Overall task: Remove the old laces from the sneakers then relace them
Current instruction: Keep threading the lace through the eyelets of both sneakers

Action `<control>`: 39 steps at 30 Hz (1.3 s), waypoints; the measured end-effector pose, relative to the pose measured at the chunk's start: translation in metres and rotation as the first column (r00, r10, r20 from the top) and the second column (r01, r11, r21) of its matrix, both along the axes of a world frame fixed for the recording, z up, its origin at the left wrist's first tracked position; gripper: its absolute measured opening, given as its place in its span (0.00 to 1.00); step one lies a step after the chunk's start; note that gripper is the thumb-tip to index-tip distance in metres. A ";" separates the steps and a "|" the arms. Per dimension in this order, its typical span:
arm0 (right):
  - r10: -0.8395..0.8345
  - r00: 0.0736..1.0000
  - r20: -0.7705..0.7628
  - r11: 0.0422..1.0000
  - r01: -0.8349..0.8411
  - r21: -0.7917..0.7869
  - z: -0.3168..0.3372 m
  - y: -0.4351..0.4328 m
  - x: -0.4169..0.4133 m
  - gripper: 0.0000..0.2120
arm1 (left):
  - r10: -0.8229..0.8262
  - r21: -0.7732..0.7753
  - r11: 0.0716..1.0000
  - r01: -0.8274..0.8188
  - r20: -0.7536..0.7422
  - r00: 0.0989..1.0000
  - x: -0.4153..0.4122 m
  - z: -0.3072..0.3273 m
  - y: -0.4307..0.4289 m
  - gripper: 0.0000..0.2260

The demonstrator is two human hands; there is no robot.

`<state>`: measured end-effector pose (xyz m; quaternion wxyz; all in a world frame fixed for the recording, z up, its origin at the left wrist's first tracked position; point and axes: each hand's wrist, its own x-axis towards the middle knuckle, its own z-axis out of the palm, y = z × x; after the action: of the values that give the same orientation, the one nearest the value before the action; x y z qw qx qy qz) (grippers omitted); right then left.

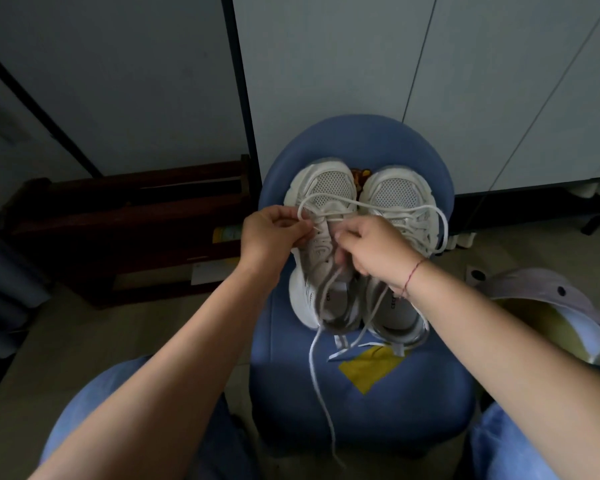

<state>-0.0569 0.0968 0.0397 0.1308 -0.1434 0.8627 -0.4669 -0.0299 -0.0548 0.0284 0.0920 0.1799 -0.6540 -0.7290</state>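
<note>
White lace (313, 362), slack over the sneaker (329, 185) beneath the fingers on a blue seat (378, 410), pinched by left hand (271, 233) and curled right hand (374, 251); threading seemingly under way, the next pull needing slack fed through an eyelet

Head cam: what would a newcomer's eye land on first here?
A pair of white sneakers sits side by side, toes pointing away, on a blue chair seat at centre frame. Both hands work over the left-hand shoe: the left hand pinches its lace and the right hand grips it alongside. One loose end trails over the seat's front edge.
</note>
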 end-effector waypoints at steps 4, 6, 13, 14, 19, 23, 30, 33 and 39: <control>0.034 0.994 0.105 0.999 -0.035 0.008 0.001 0.001 0.002 0.12 | -0.006 0.002 1.000 0.005 0.020 1.000 0.000 -0.003 0.000 0.05; 0.025 0.978 0.205 0.994 -0.003 -0.108 -0.001 -0.001 0.002 0.15 | 0.007 0.003 1.000 -0.007 0.018 1.000 -0.001 -0.003 0.001 0.05; 0.068 0.944 0.323 0.961 0.025 -0.275 -0.004 -0.001 -0.001 0.14 | 0.096 -0.096 0.991 -0.098 -0.019 0.995 0.001 -0.003 0.001 0.07; 0.069 0.943 0.325 0.960 0.025 -0.277 -0.004 0.000 -0.001 0.14 | 0.098 -0.116 0.988 -0.100 -0.023 0.995 0.001 -0.003 0.001 0.07; 0.079 0.952 0.296 0.961 0.006 -0.276 -0.008 0.000 -0.003 0.15 | 0.079 -0.239 0.967 -0.088 -0.047 0.996 0.002 -0.005 -0.001 0.09; 0.083 0.965 0.247 0.959 -0.010 -0.282 -0.009 0.000 0.000 0.14 | 0.086 -0.343 0.933 -0.107 -0.077 0.993 0.003 -0.008 0.002 0.09; 0.098 0.989 0.108 0.972 -0.072 -0.222 -0.017 -0.001 0.004 0.14 | 0.110 -0.192 0.975 -0.110 -0.011 0.994 -0.002 -0.015 0.004 0.05; 0.128 0.989 0.080 0.969 -0.107 -0.224 -0.021 -0.003 0.009 0.15 | -0.007 0.070 0.998 0.001 0.077 0.997 -0.005 -0.014 0.003 0.03; 0.186 0.963 0.193 0.910 -0.095 -0.404 -0.016 0.004 0.011 0.12 | -0.159 -0.071 0.984 0.165 0.080 0.984 -0.001 -0.012 0.011 0.10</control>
<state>-0.0454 0.1011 0.0236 0.2306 -0.1745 0.7187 -0.6323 -0.0313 -0.0440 0.0168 0.0151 0.1493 -0.6972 -0.7010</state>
